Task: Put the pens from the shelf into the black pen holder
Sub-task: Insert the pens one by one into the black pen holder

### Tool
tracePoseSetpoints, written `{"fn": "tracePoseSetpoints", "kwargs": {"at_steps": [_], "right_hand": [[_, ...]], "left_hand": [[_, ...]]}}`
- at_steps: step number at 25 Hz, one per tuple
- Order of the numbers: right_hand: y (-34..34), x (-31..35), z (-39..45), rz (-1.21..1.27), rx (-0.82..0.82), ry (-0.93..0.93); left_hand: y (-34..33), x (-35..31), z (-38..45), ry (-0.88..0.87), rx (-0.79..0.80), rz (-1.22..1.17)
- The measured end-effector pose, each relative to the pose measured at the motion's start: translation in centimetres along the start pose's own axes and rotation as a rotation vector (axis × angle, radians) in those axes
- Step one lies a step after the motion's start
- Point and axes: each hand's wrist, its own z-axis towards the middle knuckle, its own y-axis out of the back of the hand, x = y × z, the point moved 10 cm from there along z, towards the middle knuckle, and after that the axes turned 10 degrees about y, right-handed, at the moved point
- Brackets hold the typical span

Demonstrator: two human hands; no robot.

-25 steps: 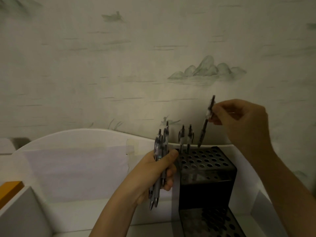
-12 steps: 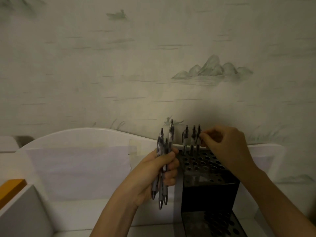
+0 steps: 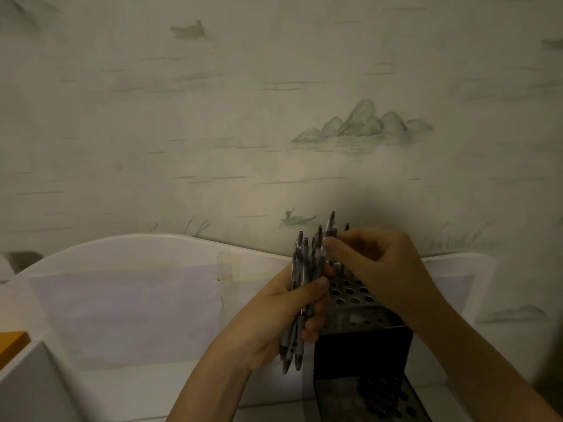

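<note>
My left hand (image 3: 274,318) grips a bundle of grey pens (image 3: 297,339), tips down, just left of the black pen holder (image 3: 362,351). The holder is a dark box with a perforated top plate (image 3: 350,295), standing on the white shelf. My right hand (image 3: 384,269) reaches across the holder's top, and its thumb and fingertips pinch the upper end of one pen (image 3: 331,223) that sticks up from the bundle. It hides most of the pens standing in the holder's back row; one clip end (image 3: 346,226) shows above the fingers.
A curved white back panel (image 3: 137,254) with a taped paper sheet (image 3: 122,300) rises behind the shelf, against a patterned wall. An orange object (image 3: 12,342) and a white divider (image 3: 30,385) sit at the lower left.
My right hand lowered its single pen into the holder's back row, let go, then moved left to the bundle and pinched another pen. My left hand stayed beside the holder.
</note>
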Motion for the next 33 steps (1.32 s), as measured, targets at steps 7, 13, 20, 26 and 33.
{"fn": "tracePoseSetpoints", "kwargs": {"at_steps": [7, 13, 20, 26, 33], "right_hand": [[6.0, -1.4, 1.9, 0.323, -0.362, -0.086], [7.5, 0.3, 2.6, -0.149, -0.323, 0.124], [4.9, -2.6, 2.0, -0.292, -0.215, 0.12], [3.6, -5.3, 1.9, -0.317, -0.037, -0.018], [4.0, 0.5, 0.0, -0.38, -0.18, 0.313]], "left_hand": [[0.9, -0.4, 0.2, -0.058, -0.109, 0.089], [1.6, -1.4, 0.4, -0.096, -0.126, 0.005], [1.4, -1.0, 0.4, -0.066, -0.128, 0.008], [0.2, -1.0, 0.7, -0.043, -0.008, -0.091], [-0.6, -1.5, 0.9, -0.108, 0.045, 0.052]]}}
